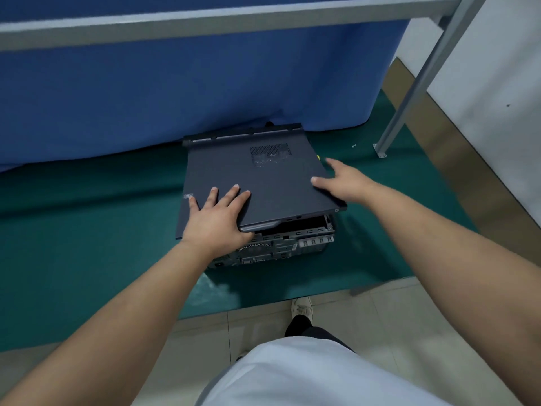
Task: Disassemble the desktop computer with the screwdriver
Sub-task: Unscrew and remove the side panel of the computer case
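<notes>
Side panel (257,183) covers the desktop computer (281,244) interior; only its rear edge shows. Right hand (344,183) fingertips hidden under the panel's right edge; left hand (218,216) thumb tucked beneath the near edge; sticker (188,196) text too blurred to read.

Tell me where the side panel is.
Middle of the head view: the side panel lies atop the computer case, held by left hand and right hand.

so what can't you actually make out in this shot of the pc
- Head view: the inside of the black desktop computer case is covered by the dark grey side panel.
- The small sticker on the panel is too small to read.
- No screwdriver is visible; a yellow bit peeks past the panel's far right edge, unidentifiable.
- Left hand and right hand hide the panel's edges.
</notes>
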Available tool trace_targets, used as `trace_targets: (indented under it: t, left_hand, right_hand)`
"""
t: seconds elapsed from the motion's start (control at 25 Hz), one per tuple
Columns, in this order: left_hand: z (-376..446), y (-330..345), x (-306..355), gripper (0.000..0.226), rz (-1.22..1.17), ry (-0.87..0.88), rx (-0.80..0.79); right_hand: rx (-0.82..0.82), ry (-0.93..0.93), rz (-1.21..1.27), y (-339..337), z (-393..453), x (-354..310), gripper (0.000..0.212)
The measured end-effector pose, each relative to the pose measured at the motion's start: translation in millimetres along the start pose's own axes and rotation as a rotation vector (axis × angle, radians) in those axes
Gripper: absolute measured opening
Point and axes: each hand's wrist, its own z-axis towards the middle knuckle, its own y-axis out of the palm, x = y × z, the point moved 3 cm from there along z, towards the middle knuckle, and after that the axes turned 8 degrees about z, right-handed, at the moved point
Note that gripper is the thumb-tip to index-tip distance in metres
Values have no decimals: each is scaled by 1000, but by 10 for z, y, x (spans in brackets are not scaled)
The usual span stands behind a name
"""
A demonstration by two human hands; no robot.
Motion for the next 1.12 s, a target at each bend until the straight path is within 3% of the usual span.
trace_targets:
  t: [0.12,0.24,0.4,0.48,0.56,0.8,1.0,1.12]
  left_hand:
    - [2,-97,14,94,-11,3,-18]
    - [-11,-193,14,91,-37,28,-32]
    - [-35,-347,34,102,-222,73,-139]
    - [-23,-459,99,101,-393,99,-237]
    - [45,-639,212,86,-584,93,-261]
    - [127,-1390,634,76,-1092,-117,-92]
    - [-70,-2077,685,70,-1146,-214,-67]
    - [-196,-2333,679,45,-1082,-207,4]
  right_hand:
    - [-132,325,727,89,21,163,42]
    - [-158,336,993,172,-59,152,36]
    - [-182,228,1165,106,-232,-8,38]
    - [-182,158,1171,65,-345,-139,39]
    - [-176,99,1153,50,-482,-320,39]
    - [-92,-100,967,41,-1110,-951,43]
    - [-87,-243,764,136,-1692,-1412,43]
    - [-57,-309,660,150,-1913,-1587,38]
